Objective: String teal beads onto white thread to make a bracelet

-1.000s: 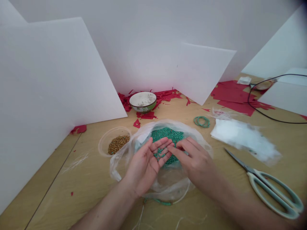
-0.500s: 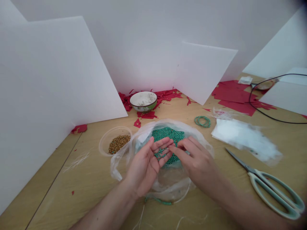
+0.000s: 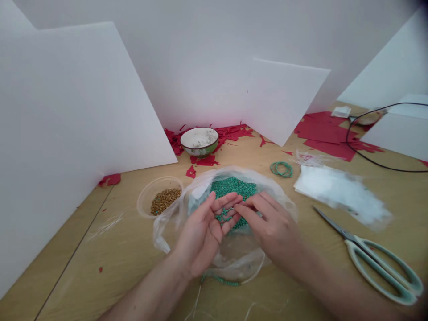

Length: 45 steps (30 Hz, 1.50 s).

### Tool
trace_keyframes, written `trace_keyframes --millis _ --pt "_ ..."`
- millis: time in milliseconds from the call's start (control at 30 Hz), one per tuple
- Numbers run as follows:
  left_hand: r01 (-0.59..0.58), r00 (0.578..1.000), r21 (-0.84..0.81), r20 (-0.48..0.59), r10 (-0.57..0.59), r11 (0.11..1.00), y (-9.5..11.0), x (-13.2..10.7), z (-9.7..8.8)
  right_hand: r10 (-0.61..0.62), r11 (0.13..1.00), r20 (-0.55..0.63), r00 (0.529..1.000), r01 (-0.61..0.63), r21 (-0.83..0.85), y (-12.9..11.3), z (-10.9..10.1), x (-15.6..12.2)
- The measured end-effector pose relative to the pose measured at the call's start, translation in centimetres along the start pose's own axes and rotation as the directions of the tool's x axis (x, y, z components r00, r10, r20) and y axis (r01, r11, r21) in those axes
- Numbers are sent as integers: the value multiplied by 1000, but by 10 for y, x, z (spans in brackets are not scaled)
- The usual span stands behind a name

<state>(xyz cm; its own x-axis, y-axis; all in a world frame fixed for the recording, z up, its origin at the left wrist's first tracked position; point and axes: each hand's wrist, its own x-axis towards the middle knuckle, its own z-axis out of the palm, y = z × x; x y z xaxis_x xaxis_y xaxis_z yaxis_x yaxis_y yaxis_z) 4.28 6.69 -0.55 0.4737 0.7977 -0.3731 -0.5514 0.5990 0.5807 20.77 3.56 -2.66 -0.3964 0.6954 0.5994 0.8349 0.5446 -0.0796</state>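
Observation:
My left hand [image 3: 200, 234] lies cupped and palm up above a clear plastic bag [image 3: 234, 261], holding a small cluster of turquoise beads [image 3: 225, 216] in its fingers. My right hand [image 3: 272, 225] reaches in from the right, its fingertips at those beads. Whether they pinch a thread or something else is too small to tell. A heap of loose turquoise beads [image 3: 233, 188] lies in the bag, partly hidden behind my hands. A short strand of turquoise beads [image 3: 220, 280] lies on the table just below the bag.
A plastic tub [image 3: 143, 200] of brown beads stands left of the bag. Scissors with pale green handles [image 3: 377, 263] lie at right, near white tissue [image 3: 341, 196]. Beyond are turquoise bead rings [image 3: 281, 169], a ceramic bowl [image 3: 199, 141], red paper scraps [image 3: 323, 133], black cable [image 3: 377, 154] and white boards [image 3: 83, 102].
My hands have shifted only slightly. The right fingertips sit a little closer to the left fingers, and the beads in my left hand look much the same.

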Motion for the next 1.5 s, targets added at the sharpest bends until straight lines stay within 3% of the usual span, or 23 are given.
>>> trace_keyframes --millis 400,567,833,1333,1500 --pt "30 999 -61 28 -29 998 10 -1 0 128 946 -63 990 -103 308 7 8 0" --pt "20 1000 -60 24 -19 998 13 -2 1 83 964 -127 988 -47 261 4 3 2" --pt "30 999 -58 22 -29 998 10 -1 2 11 993 -84 996 -1 120 1 1 1" --pt "42 999 -28 34 -41 999 7 -2 3 75 988 -36 997 -69 136 0 2 0" --pt "49 998 -42 48 -47 998 7 -2 2 50 984 -55 997 -40 172 2 8 -2"
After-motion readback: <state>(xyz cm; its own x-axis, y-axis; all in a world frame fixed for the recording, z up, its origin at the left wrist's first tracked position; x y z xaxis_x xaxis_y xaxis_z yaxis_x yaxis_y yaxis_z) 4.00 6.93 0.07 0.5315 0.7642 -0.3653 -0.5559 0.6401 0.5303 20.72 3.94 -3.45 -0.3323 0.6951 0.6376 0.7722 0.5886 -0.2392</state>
